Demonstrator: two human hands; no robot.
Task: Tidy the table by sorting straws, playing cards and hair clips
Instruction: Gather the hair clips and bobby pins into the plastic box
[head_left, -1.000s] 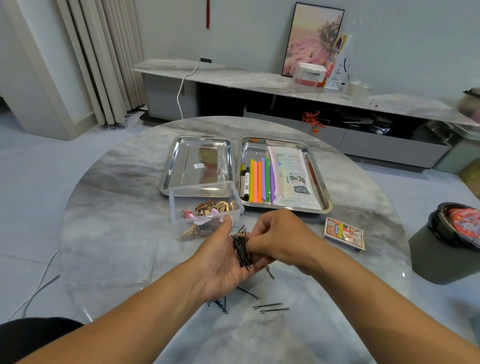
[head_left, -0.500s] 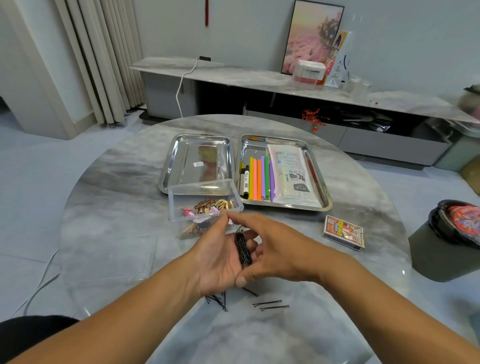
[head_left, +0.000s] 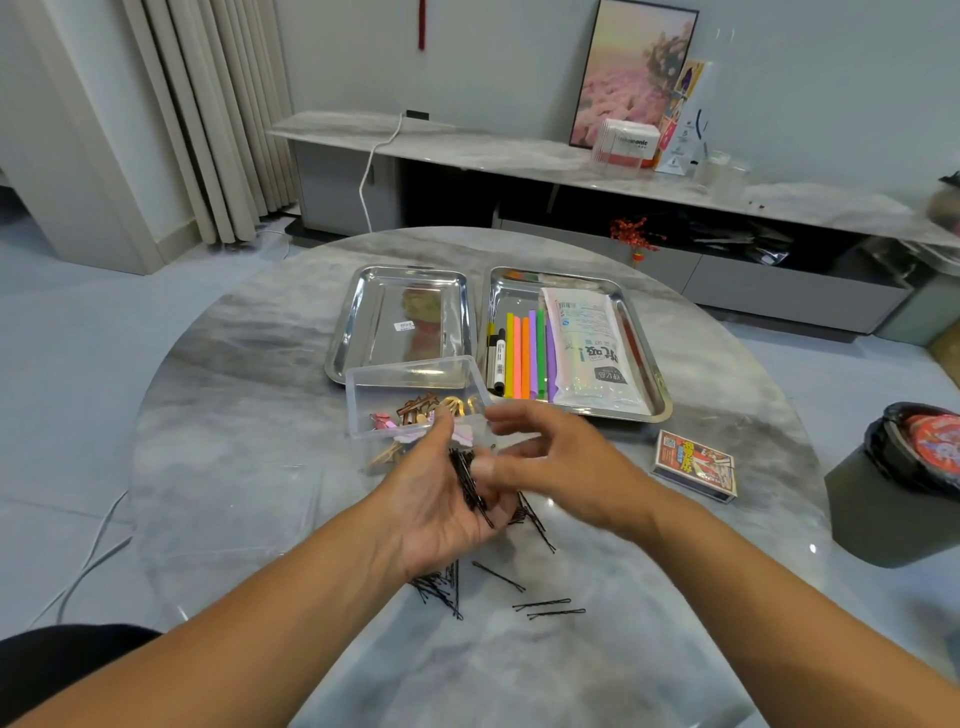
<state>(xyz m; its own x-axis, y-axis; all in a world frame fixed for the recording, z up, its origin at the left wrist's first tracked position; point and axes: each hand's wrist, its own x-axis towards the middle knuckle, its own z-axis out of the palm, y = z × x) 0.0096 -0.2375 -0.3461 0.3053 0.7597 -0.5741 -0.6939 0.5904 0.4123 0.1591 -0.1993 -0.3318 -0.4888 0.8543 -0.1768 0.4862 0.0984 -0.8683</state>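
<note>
Cupping a pin bundle (head_left: 470, 480), the left hand (head_left: 441, 499) should tip it into the box (head_left: 415, 395); right hand (head_left: 561, 467) hovers, grip slack and empty.

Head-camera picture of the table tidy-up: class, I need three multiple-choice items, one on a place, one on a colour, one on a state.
1. Where does the card box lie?
A. In the left tray
B. On the table, right of the hands
C. In the plastic box

2. What colour are the loose hairpins on the table?
A. Black
B. Pink
C. Silver

3. What is the left hand doing?
A. Resting flat on the table
B. Gripping a straw
C. Holding a bundle of hairpins

Answers:
1 B: it sits on the bare tabletop beside the right hand.
2 A: they show as thin dark lines on the marble.
3 C: black pins lie across its cupped palm.
</note>
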